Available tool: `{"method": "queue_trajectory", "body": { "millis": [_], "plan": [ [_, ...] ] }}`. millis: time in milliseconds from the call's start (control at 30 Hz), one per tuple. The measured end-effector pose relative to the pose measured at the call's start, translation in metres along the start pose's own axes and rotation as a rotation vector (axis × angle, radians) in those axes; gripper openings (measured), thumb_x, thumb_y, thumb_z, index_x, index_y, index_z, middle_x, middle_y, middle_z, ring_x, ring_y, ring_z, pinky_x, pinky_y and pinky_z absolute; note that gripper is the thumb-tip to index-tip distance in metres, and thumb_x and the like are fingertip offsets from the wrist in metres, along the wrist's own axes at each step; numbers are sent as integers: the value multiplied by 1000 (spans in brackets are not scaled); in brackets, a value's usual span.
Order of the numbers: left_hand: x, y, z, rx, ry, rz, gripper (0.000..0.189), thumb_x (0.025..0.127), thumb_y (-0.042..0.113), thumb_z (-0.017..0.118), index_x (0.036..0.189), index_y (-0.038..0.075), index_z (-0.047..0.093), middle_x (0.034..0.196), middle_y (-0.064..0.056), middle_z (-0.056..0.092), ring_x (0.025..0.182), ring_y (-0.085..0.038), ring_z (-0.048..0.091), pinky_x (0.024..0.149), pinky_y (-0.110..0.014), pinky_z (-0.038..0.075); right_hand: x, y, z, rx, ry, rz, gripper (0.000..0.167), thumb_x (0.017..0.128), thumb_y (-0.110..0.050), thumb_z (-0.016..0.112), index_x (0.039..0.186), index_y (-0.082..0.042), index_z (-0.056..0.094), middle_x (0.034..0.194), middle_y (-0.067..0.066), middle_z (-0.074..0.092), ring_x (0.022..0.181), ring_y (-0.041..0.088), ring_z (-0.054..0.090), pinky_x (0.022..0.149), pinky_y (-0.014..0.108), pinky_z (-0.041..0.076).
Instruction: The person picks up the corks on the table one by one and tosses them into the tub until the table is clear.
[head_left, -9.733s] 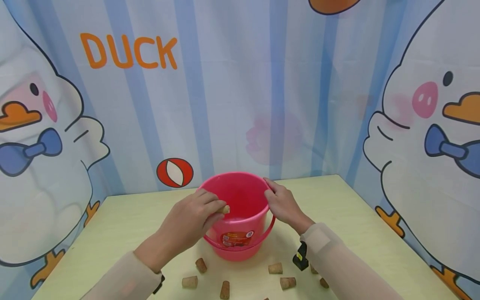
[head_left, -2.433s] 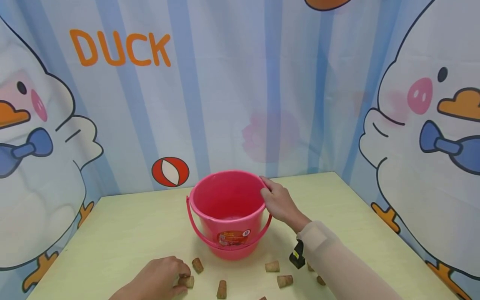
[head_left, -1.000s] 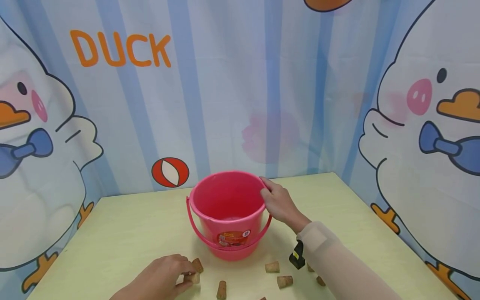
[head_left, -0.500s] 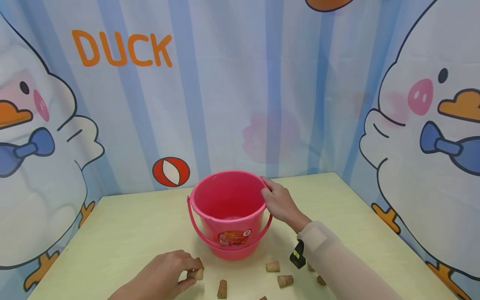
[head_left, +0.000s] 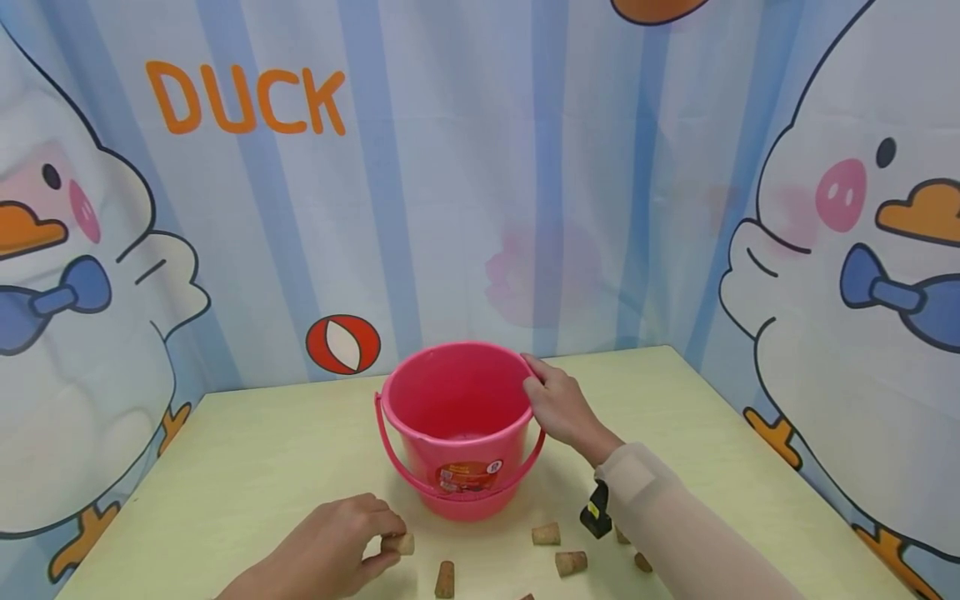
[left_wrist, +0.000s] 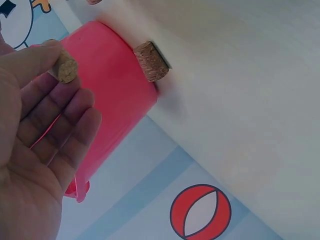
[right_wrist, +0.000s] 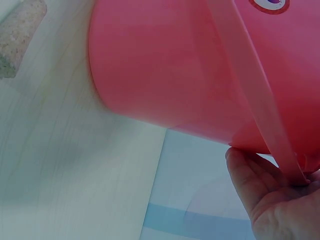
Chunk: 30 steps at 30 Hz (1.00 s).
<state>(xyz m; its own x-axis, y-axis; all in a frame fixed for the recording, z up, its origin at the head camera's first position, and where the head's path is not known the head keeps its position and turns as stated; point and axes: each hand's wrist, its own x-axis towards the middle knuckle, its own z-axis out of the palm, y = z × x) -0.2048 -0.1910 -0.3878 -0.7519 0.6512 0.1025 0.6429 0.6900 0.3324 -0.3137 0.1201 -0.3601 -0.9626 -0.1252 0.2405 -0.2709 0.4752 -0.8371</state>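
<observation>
Between thumb and fingertips, my left hand pinches a pale cork, just off the front left of the pink bucket. The left wrist view shows the held cork end-on and another cork on the table near the bucket's base; in the head view the hand hides that one. My right hand grips the bucket's rim on the right side, beside the handle joint. The bucket stands upright with its handle hanging down in front. Its deep inside is only partly visible.
Several corks lie on the pale table in front of the bucket, among them a cork near the middle and a cork to the right. A printed duck curtain hangs behind the table.
Earlier my left hand held a cork over the bucket's rim, then came down to the table. It took the pale cork there and has shifted slightly right with it. My right hand stays put.
</observation>
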Motion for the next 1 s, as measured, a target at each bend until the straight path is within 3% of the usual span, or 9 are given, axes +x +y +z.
{"method": "queue_trajectory", "body": {
  "millis": [200, 467, 1000],
  "plan": [
    [2, 3, -2, 19, 25, -4, 14, 85, 23, 85, 96, 27, 78, 89, 23, 67, 80, 1, 59, 74, -19, 57, 1, 1, 0, -7, 5, -18, 55, 105, -19, 44, 159, -9, 39, 138, 15, 63, 99, 34, 68, 80, 36, 62],
    [4, 8, -7, 51, 75, 39, 14, 86, 22, 85, 98, 25, 79, 90, 22, 68, 81, 2, 60, 75, -20, 57, 0, 1, 0, -11, 7, -24, 55, 105, -19, 44, 158, -9, 39, 134, 14, 65, 87, 26, 68, 75, 36, 61],
    [6, 14, -13, 113, 145, 88, 16, 84, 26, 86, 98, 23, 78, 88, 19, 68, 81, -2, 61, 73, -20, 57, 1, 3, -1, 18, -5, -13, 56, 105, -20, 45, 159, -11, 38, 136, 15, 64, 85, 24, 69, 72, 32, 61]
  ]
}}
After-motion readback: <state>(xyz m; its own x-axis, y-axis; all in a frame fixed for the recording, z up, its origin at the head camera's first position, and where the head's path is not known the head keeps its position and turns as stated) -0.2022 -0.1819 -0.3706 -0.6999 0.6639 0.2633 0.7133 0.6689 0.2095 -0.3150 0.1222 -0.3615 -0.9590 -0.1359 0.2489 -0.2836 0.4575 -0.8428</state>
